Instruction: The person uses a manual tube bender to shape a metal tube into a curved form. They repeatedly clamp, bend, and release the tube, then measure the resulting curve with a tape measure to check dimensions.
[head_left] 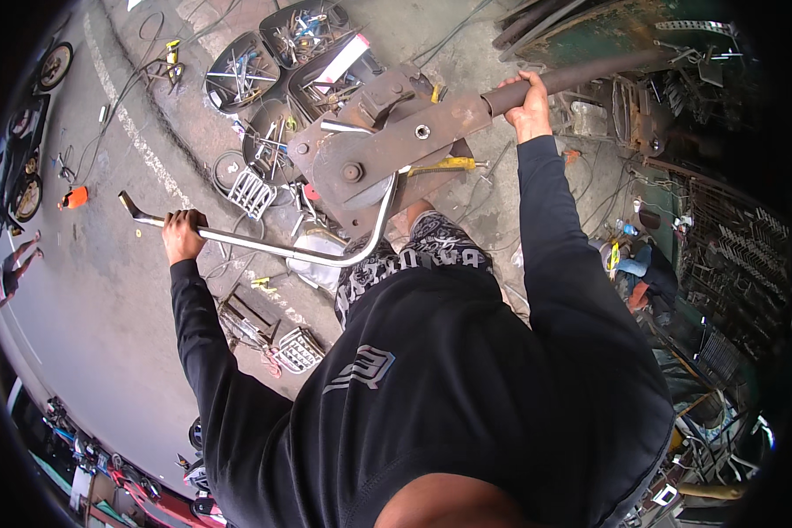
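My left hand (183, 236) is closed round a shiny metal tube (273, 251). That tube has a dark angled end beyond my fist and curves sharply upward at its other end, into a rusty pipe bender (326, 172). The bender has thick steel plates, large bolts and a round die, and stands in front of my legs. With my right hand (528, 104) I grip its long brown lever pipe (590, 74), which slopes away to the upper right. Beneath the lever plate lies a yellow-handled tool (449, 165).
Black bins (283, 63) full of hand tools and metal bits stand beyond the bender. Slatted metal racks (253, 194) and cables lie on the ground. A person (647, 273) is low down at the right, near hanging metal parts (748, 238). Motorcycles (28, 198) are at the left.
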{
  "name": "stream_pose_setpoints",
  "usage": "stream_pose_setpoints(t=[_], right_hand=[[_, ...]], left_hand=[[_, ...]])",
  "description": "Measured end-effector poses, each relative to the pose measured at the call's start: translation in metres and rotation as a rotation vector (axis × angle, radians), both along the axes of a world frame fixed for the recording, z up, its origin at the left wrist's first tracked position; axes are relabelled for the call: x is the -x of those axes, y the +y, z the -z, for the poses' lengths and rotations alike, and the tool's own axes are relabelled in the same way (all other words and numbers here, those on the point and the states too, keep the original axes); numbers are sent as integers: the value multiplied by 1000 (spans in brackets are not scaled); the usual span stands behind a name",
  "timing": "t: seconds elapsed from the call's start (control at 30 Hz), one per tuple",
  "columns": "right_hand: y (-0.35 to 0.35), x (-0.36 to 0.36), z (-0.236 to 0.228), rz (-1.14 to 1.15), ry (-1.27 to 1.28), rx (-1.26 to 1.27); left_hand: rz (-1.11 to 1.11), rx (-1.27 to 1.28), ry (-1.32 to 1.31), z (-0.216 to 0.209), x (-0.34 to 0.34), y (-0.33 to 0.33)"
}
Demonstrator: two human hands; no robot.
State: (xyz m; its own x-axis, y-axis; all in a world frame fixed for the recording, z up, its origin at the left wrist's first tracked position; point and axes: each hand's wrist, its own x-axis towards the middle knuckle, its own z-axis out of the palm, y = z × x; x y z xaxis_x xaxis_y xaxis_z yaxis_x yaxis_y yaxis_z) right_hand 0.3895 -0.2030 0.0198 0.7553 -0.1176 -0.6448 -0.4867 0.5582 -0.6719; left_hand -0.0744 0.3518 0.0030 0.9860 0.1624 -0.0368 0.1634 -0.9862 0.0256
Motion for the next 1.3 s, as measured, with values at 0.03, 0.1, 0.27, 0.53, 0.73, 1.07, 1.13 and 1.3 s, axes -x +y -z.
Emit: stream_pose_setpoints(t=[0.03,0.1,0.27,0.53,0.73,1.07,1.13,1.3], right_hand=[[-3,-2,4,49,-1,30],[-17,9,5,120,-6,-52],[-24,32,-8,93,78,-11],[-49,73,-19,256,150,6],[-42,54,-9,311,211,36],[9,-20,6,7,94,-7],[12,-26,9,-48,93,-65],[12,-29,12,-66,139,-54]], left_hand=[[-89,-12,39,-2,1,-5],[-193,11,141,-6,-2,-10],[34,12,47,-18,-23,-15],[-80,-15,-58,-11,23,-28],[-140,7,-64,1,47,-52],[-675,-52,28,20,136,-235],[-734,-64,-2,3,130,-238],[-792,-191,-120,-7,118,-283]])
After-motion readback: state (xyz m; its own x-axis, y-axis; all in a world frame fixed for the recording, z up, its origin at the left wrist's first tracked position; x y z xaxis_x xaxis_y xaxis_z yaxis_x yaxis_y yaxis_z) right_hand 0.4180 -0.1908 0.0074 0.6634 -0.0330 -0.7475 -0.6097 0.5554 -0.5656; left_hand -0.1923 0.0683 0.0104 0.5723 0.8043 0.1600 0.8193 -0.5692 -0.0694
